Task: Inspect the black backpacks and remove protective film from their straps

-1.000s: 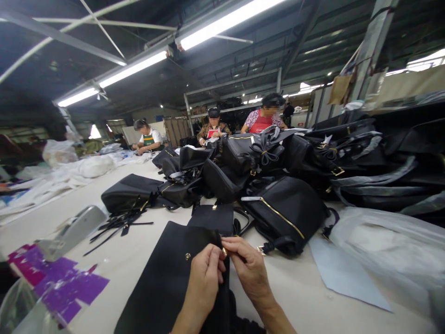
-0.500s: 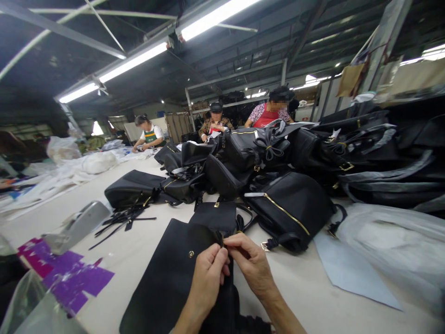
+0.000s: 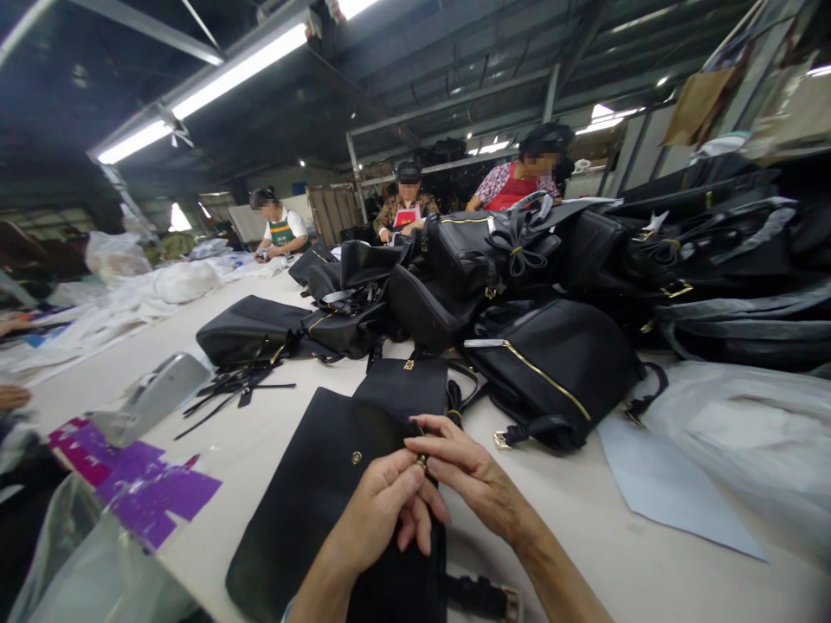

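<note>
A black leather-look bag (image 3: pixel 292 519) lies flat in front of me, with a round gold fastener (image 3: pixel 357 457) on its face. At its right edge my left hand (image 3: pixel 389 497) is closed, thumb and fingers pinching a small gold metal fitting (image 3: pixel 421 462). My right hand (image 3: pixel 477 476) meets it from the other side, fingertips bent around the same fitting. What exactly the fitting belongs to is hidden by the fingers. Below my right wrist, a short black strap with a buckle (image 3: pixel 512 603) sticks out from the bag.
Beyond, several black bags (image 3: pixel 551 363) are piled across the white table (image 3: pixel 260 433). On the left are a grey tape dispenser (image 3: pixel 159 394) and purple sheet pieces (image 3: pixel 146 493). Clear plastic (image 3: pixel 746 433) and pale blue paper (image 3: pixel 675 493) lie right. Three people sit or stand across the table.
The right hand's fingers have stretched forward over the left fingertips, and the gold fitting now shows between them. The left fingers have loosened and spread somewhat. The view has shifted slightly.
</note>
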Motion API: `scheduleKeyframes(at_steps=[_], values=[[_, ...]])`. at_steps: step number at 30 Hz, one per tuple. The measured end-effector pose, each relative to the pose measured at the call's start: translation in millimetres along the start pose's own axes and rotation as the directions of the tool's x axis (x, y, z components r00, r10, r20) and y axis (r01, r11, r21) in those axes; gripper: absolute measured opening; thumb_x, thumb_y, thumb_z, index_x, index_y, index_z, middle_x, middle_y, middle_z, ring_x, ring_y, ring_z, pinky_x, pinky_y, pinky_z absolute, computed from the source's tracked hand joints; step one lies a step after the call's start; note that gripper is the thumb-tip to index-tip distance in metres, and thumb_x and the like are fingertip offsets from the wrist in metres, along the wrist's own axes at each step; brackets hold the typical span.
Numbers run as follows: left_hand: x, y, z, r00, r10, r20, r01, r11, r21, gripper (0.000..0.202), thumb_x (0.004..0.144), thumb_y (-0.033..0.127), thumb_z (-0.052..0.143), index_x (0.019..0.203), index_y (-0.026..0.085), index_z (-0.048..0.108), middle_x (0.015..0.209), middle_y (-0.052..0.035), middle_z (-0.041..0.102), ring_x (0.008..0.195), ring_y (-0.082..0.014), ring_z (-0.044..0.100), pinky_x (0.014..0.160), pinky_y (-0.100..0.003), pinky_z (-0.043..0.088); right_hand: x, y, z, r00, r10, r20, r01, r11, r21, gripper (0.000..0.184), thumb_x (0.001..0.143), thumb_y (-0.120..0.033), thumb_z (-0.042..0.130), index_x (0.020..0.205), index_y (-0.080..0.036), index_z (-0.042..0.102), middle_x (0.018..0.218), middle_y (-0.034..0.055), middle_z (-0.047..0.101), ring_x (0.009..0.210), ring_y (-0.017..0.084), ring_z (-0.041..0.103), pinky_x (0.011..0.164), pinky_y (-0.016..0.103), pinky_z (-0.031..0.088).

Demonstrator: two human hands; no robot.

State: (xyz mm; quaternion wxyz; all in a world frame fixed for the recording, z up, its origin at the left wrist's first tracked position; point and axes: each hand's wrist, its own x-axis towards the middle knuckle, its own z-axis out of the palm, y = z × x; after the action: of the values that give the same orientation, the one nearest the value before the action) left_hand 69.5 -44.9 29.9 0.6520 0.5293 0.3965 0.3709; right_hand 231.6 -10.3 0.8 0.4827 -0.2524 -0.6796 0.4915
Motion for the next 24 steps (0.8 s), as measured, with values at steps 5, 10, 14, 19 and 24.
scheduleKeyframes(at_steps=[5, 10, 14, 19, 24], values=[[-7.2, 3.3, -2.2, 0.995, -0.027, -0.095, 0.042, 0.987, 0.153, 0.034, 0.09, 0.048, 0.049, 0.09, 0.015, 0.055, 0.064, -0.0041, 0.069, 0.039, -0.0093, 0.057, 0.032, -0.014, 0.028, -1.3, 5.3, 2.7, 0.999, -0.031, -0.026, 0.028, 0.994, -0.108, 0.03, 0.091, -0.022, 0.056, 0.116, -0.032, 0.071, 0.129, 0.0062, 0.06, 0.122, 0.023, 0.055, 0.102, 0.036, 0.046], [-8.2, 1.7, -9.5, 0.982, 0.017, -0.187, 0.045, 0.946, 0.322, 0.036, 0.091, 0.049, 0.047, 0.075, 0.018, 0.054, 0.045, 0.0047, 0.055, 0.031, -0.004, 0.036, 0.034, -0.015, 0.022, -0.6, 8.1, 5.5, 0.997, -0.066, -0.036, 0.056, 0.971, -0.231, 0.027, 0.091, -0.015, 0.055, 0.108, -0.028, 0.071, 0.121, 0.0065, 0.063, 0.119, 0.021, 0.056, 0.099, 0.031, 0.046], [-4.0, -2.1, -12.6, 0.979, -0.006, -0.205, 0.06, 0.965, 0.257, 0.041, 0.088, 0.055, 0.048, 0.068, 0.019, 0.05, 0.038, 0.007, 0.048, 0.029, -0.0042, 0.028, 0.033, -0.016, 0.016, 1.0, 6.1, 7.0, 0.998, -0.049, -0.026, 0.041, 0.967, -0.252, 0.02, 0.09, -0.013, 0.052, 0.096, -0.024, 0.068, 0.111, 0.0061, 0.062, 0.111, 0.02, 0.058, 0.09, 0.029, 0.049], [-0.3, -4.9, -10.9, 0.981, -0.015, -0.194, 0.053, 0.979, 0.196, 0.041, 0.086, 0.056, 0.049, 0.071, 0.018, 0.053, 0.042, 0.0036, 0.055, 0.029, -0.0047, 0.032, 0.033, -0.017, 0.019, 2.6, 2.5, 8.1, 0.999, -0.044, -0.012, 0.039, 0.967, -0.253, 0.019, 0.089, -0.011, 0.048, 0.088, -0.022, 0.062, 0.099, 0.0032, 0.057, 0.085, 0.015, 0.058, 0.074, 0.025, 0.048], [-3.0, -1.0, -9.8, 0.972, 0.031, -0.234, 0.037, 0.959, 0.28, 0.041, 0.091, 0.052, 0.041, 0.076, 0.017, 0.056, 0.047, 0.0016, 0.057, 0.033, -0.007, 0.037, 0.037, -0.019, 0.021, 3.4, 1.2, 7.8, 0.998, -0.068, -0.008, 0.063, 0.96, -0.274, 0.019, 0.091, -0.01, 0.046, 0.085, -0.022, 0.059, 0.094, 0.0027, 0.054, 0.082, 0.016, 0.056, 0.073, 0.026, 0.047]])
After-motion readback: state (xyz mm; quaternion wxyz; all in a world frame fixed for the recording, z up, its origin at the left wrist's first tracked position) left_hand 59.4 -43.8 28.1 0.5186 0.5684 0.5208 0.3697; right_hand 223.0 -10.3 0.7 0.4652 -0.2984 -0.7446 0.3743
